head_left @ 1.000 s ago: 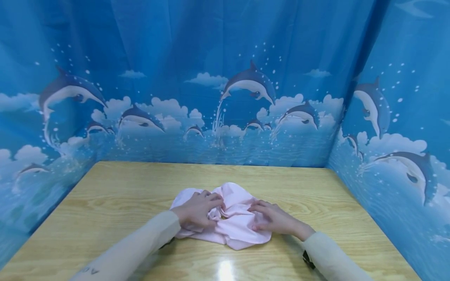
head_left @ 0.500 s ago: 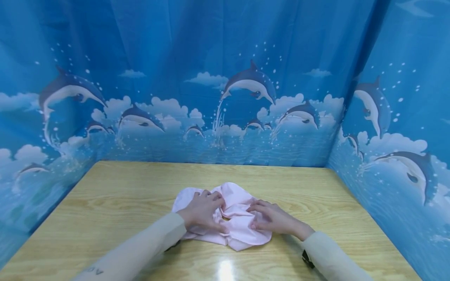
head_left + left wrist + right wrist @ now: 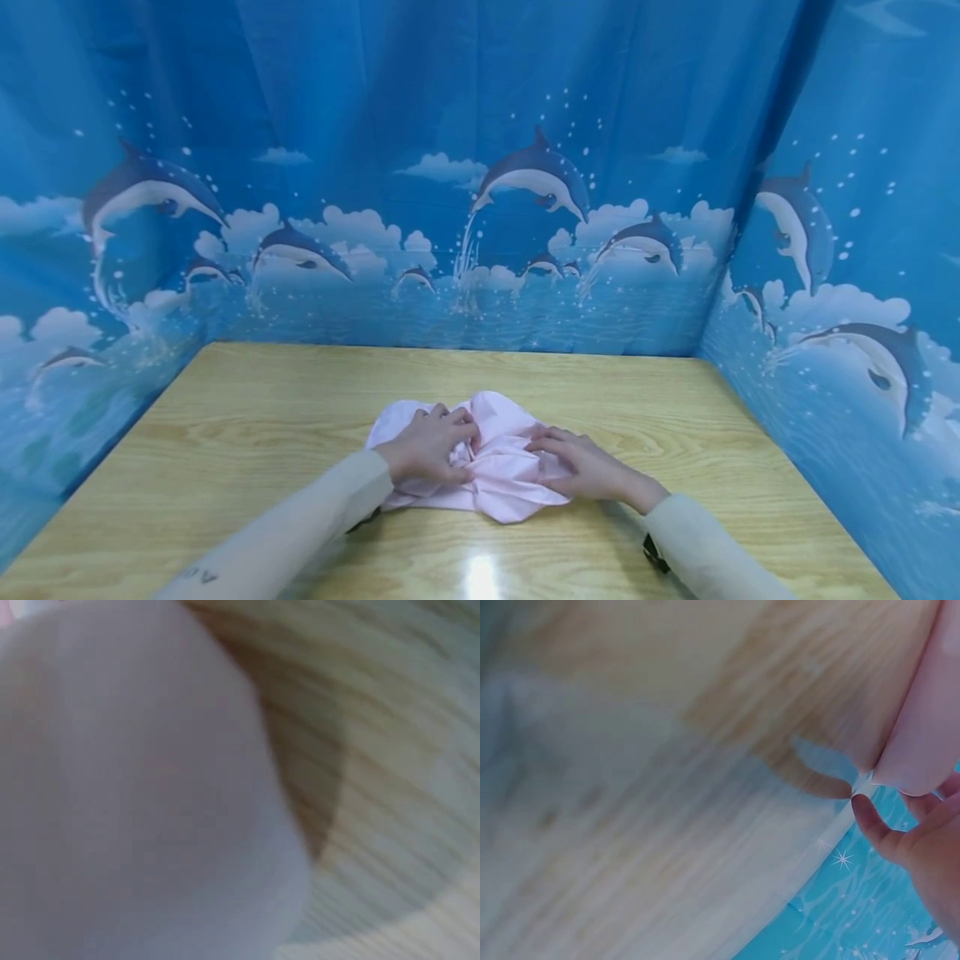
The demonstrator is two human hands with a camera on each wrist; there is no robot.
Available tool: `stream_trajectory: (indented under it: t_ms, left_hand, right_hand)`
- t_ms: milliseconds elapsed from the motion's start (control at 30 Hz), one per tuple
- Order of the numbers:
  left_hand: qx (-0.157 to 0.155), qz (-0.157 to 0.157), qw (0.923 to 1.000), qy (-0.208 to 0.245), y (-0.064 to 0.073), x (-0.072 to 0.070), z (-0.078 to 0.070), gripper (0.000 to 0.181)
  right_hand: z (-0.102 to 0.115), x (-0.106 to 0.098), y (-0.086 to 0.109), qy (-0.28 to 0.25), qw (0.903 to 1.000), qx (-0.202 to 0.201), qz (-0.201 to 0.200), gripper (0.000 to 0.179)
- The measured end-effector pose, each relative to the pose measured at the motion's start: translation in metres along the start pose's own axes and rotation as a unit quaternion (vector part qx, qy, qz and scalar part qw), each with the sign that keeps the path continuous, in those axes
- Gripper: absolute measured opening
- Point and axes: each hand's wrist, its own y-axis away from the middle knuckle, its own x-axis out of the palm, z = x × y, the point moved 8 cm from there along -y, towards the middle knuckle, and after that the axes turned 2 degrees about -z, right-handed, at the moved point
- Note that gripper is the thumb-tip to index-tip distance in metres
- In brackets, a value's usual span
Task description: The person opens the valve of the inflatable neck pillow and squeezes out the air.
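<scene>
A crumpled pale pink cloth [image 3: 510, 483] lies in loose folds on the wooden table, in the middle of the head view. My left hand [image 3: 431, 446] lies over its left half, fingers curled into the gathered folds and thumb toward the centre. At the right side, my right hand [image 3: 588, 468] grips the cloth between bent fingers and thumb. In the right wrist view, part of the right hand [image 3: 930, 844] shows beside a smooth pink fold [image 3: 922, 712]. The left wrist view is mostly filled by a blurred pale sleeve [image 3: 142, 795], which hides the left hand.
The light wood table [image 3: 285, 387] extends around the cloth on all sides. A blue curtain [image 3: 360, 167] printed with dolphins and clouds hangs along the back, left and right edges. A bright reflection lies on the table in front of the cloth.
The left hand shifted slightly right, then back left. The cloth's front right edge has drawn in toward the middle, and the small yellowish gap among the folds is now covered. The right hand stays nearly still.
</scene>
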Motion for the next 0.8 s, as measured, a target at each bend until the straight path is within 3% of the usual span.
stream_trajectory:
  t_ms: [167, 267, 633, 800]
  left_hand:
    - [-0.024, 0.013, 0.9995, 0.016, 0.001, 0.001, 0.005, 0.088]
    - [-0.045, 0.033, 0.998, 0.03, 0.0, 0.003, 0.008, 0.105]
    - [-0.06, 0.069, 0.9958, 0.0, -0.009, 0.005, 0.007, 0.102]
    - [-0.047, 0.053, 0.9975, 0.0, -0.01, 0.004, 0.005, 0.096]
  right_hand:
    - [0.001, -0.001, 0.001, 0.002, 1.0, 0.005, 0.004, 0.042]
    - [0.002, 0.0, 0.001, -0.004, 1.0, 0.006, 0.007, 0.043]
    - [0.001, -0.001, 0.001, -0.01, 0.9999, 0.005, 0.001, 0.048]
    - [0.0, -0.001, 0.001, -0.028, 0.9996, 0.004, 0.008, 0.051]
